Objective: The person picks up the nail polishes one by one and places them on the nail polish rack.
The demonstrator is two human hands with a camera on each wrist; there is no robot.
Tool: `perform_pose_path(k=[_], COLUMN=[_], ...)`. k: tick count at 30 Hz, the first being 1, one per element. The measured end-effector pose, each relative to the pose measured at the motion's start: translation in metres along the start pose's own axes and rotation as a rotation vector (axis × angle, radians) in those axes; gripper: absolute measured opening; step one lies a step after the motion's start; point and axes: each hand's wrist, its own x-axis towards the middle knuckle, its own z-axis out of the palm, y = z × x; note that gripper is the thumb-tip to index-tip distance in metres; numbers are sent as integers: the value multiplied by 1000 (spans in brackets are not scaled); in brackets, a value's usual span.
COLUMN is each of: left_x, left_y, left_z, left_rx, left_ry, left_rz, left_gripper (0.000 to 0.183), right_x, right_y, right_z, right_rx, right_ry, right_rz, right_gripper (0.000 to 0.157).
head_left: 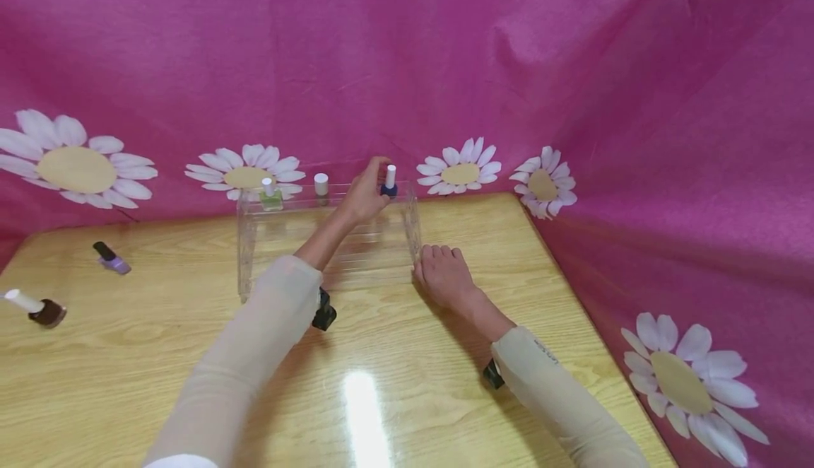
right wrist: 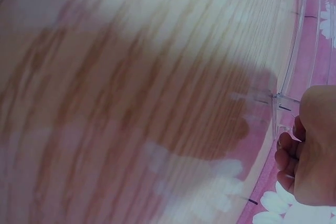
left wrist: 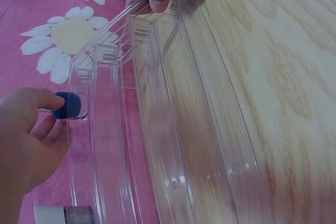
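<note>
A clear tiered acrylic rack (head_left: 327,270) stands on the table against the pink cloth. On its top tier, toward the right end, my left hand (head_left: 367,196) pinches a dark blue nail polish bottle (head_left: 389,190) with a white cap. The left wrist view shows the thumb and fingers (left wrist: 44,98) around the blue bottle (left wrist: 68,105) at the rack's edge. My right hand (head_left: 443,273) grips the rack's front right corner, its fingers curled. Also on the top tier are a light green polish bottle (head_left: 271,200) and a white-capped bottle (head_left: 321,185).
To the left on the wooden table (head_left: 159,326) lie a lilac polish bottle (head_left: 114,261) with a black cap and a dark brown one (head_left: 47,312) with a white cap. A pink flowered cloth (head_left: 381,65) hangs behind and along the right side.
</note>
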Motion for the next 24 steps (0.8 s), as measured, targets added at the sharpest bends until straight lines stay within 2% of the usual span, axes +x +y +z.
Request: perform_pose_path(k=[4, 11, 17, 21, 24], left_x=[-5, -27, -53, -74, -95], left_y=[2, 7, 8, 11, 11], left_z=[-5, -16, -34, -49, -60], left_rx=[38, -49, -60, -84, -88], left_ry=[15, 31, 25, 8, 9], left_rz=[12, 89, 162, 168, 162], left_gripper=[66, 67, 64, 61, 59], right_x=[1, 1, 1, 1, 1], right_y=[-1, 0, 0, -1, -2], right_z=[-2, -3, -2, 0, -1], right_rx=[-3, 1, 6, 14, 22], right_ry=[-11, -46, -23, -5, -27], right_rz=[-4, -3, -13, -12, -7], right_gripper=[27, 26, 27, 28, 27])
